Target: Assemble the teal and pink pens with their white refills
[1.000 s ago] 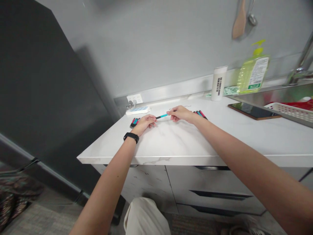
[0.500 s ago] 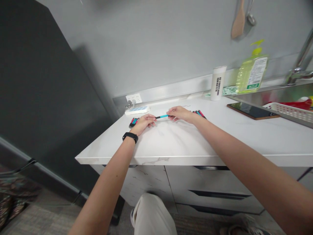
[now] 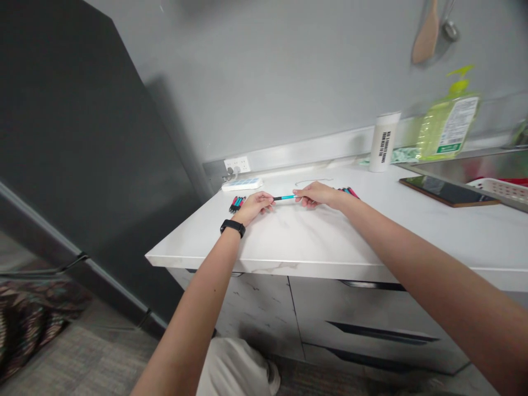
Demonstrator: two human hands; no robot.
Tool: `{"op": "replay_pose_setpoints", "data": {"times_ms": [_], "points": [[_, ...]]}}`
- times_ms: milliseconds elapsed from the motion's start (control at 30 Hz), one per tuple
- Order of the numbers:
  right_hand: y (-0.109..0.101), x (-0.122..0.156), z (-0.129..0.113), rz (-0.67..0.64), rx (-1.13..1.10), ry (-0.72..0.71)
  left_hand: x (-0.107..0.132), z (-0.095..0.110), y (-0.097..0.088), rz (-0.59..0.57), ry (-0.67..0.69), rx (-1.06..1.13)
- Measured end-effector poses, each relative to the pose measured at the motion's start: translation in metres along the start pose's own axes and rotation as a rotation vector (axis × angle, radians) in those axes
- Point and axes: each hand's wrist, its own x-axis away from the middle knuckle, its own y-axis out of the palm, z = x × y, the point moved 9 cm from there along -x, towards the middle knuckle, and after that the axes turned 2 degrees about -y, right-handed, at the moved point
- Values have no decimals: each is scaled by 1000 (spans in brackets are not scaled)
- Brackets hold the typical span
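Observation:
A thin blue pen [image 3: 285, 197] is stretched between my two hands just above the white countertop [image 3: 313, 242]. My left hand [image 3: 256, 205], with a black band on its wrist, pinches the pen's dark left end. My right hand [image 3: 318, 194] pinches the blue right end. A small pile of red, blue and black pens [image 3: 236, 203] lies just left of my left hand. More pens [image 3: 350, 192] poke out from behind my right hand.
A white power strip [image 3: 242, 184] lies by the wall socket [image 3: 236, 164]. Further right stand a white cylinder [image 3: 383, 142] and a green soap bottle [image 3: 449, 122]. A dark tablet [image 3: 449, 192], a white basket [image 3: 501, 190] and the sink sit at the right. Drawers are below the counter.
Both hands keep their hold on the blue pen. The view has swung slightly left, so everything sits a little further right in frame.

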Motion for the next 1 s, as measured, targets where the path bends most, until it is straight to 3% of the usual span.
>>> {"op": "replay_pose_setpoints", "data": {"times_ms": [300,700,833,1000], "points": [[5,4,-19,-5,-28,-206,1,-3,-8,87,-64,31],[3,7,-15,-38,44,-113,-3,-3,-10,70,5,36],[-1,6,-13,6,-49,-91,0,0,-8,72,-11,23],[-15,5,-23,109,-283,-220,6,-1,7,-26,-88,147]]}}
